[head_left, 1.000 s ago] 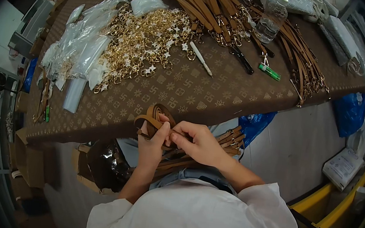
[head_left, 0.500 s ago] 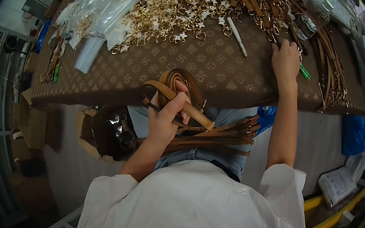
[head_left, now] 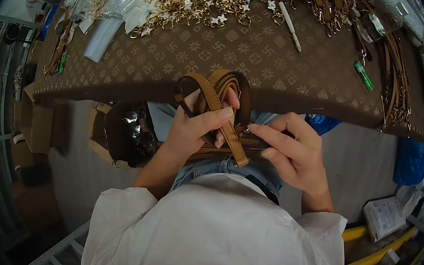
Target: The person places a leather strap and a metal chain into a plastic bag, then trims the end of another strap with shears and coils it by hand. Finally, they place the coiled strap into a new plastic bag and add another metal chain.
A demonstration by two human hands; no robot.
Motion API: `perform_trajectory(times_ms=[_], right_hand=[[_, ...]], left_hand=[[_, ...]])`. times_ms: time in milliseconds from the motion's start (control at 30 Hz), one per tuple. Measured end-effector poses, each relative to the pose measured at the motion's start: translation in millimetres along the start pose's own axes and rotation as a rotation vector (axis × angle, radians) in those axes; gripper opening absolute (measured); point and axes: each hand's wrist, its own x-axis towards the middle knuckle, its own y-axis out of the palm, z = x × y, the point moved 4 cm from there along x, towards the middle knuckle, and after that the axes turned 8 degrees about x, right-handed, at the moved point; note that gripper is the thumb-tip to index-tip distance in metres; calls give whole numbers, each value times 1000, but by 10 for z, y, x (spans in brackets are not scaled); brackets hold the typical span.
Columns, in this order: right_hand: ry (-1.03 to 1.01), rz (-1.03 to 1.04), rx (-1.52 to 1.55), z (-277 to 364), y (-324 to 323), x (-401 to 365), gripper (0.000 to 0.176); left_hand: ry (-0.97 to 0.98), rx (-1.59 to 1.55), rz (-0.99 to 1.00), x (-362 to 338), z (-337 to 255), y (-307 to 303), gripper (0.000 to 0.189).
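Cloth of a white shirt (head_left: 218, 228) filled the near end of the view, with blue jeans (head_left: 188, 174) just past it and brown straps (head_left: 209, 153) lying across the lap. Above the lap, short of the table edge, the left hand (head_left: 188, 129) was clasped round a coiled tan strap (head_left: 211, 98), its thumb pressed over the band and its fingers curled through the loops; one stitched end slanted down toward the lap. The right hand (head_left: 296, 153) was just beside the coil, forefinger and thumb pointed at a small metal clasp (head_left: 247, 129); something slim and dark showed between them, and whether they gripped it I could not tell. To the left of the lap stood an open carton (head_left: 96, 137) with a shiny dark bag (head_left: 135, 133). Beyond the hands spread the patterned brown tablecloth (head_left: 232, 55). A green tool (head_left: 363, 76) lay on its right part near a strap bundle (head_left: 399, 92), and clear sleeves (head_left: 101, 39) lay to the left. Farther off were a white pen (head_left: 290, 26), a clear bottle (head_left: 374, 28) lying tilted in view, and a heap of gold chains (head_left: 191, 3) with white star charms.
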Motion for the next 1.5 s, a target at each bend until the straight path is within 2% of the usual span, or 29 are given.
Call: perform_trajectory(times_ms=[67, 167, 533, 633, 700, 1133, 1233, 1300, 1500], right_hand=[[-5, -49, -141, 60, 43, -28, 37], [-21, -35, -210, 96, 82, -50, 40], [-90, -73, -291, 158, 141, -48, 40], [-80, -74, -294, 166, 146, -57, 39], [-69, -66, -295, 178, 147, -59, 38], [-60, -70, -353, 237, 158, -37, 38], [-59, -70, -351, 241, 157, -39, 37], [-59, -70, -352, 238, 156, -40, 37], [-44, -64, -332, 221, 145, -34, 37]], left_hand=[[17, 8, 10, -22, -12, 6, 26], [32, 16, 36, -51, -39, 20, 27], [-8, -20, 49, -98, -29, 41, 25], [5, 120, 5, -84, -46, 65, 29], [-22, -66, 62, -86, -20, 52, 24], [-39, -167, 56, -82, 63, 42, 23], [-34, -12, 14, -84, 53, 55, 27], [-56, -190, 48, -77, 105, 23, 24], [-55, -205, 53, -69, 94, 33, 25]])
